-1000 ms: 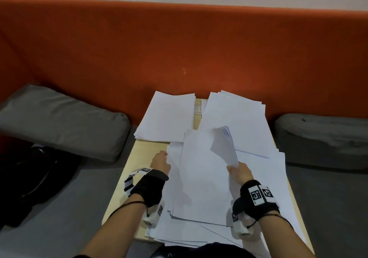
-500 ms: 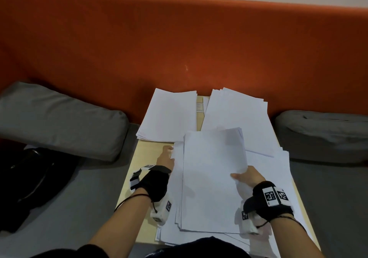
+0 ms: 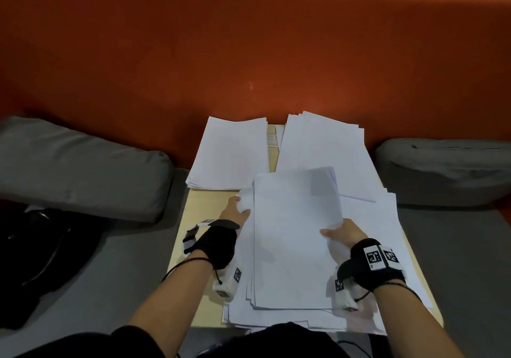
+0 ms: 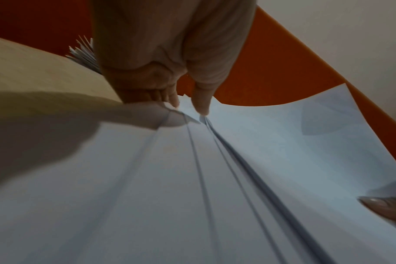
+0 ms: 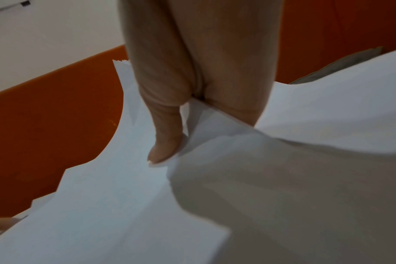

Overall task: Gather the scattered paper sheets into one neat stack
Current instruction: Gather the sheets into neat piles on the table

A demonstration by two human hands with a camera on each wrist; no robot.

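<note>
A bundle of white paper sheets (image 3: 293,241) lies in the middle of the small wooden table (image 3: 204,219), on top of more loosely spread sheets (image 3: 370,247). My left hand (image 3: 235,214) pinches the bundle's left edge near its far corner; in the left wrist view the thumb and fingers (image 4: 188,107) close on several sheet edges. My right hand (image 3: 338,232) grips the right edge, thumb (image 5: 163,151) on top and fingers hidden under the paper. Two further piles lie at the back: a left pile (image 3: 229,153) and a fanned right pile (image 3: 323,142).
An orange padded backrest (image 3: 249,53) rises right behind the table. Grey cushions lie on either side, the left cushion (image 3: 83,169) and the right cushion (image 3: 442,169). Dark fabric or a bag (image 3: 41,261) sits on the grey seat at far left.
The top sheet's lifted, folded corner has dropped flat onto the bundle. My right hand slid to the bundle's right edge, and my left hand moved up along the left edge.
</note>
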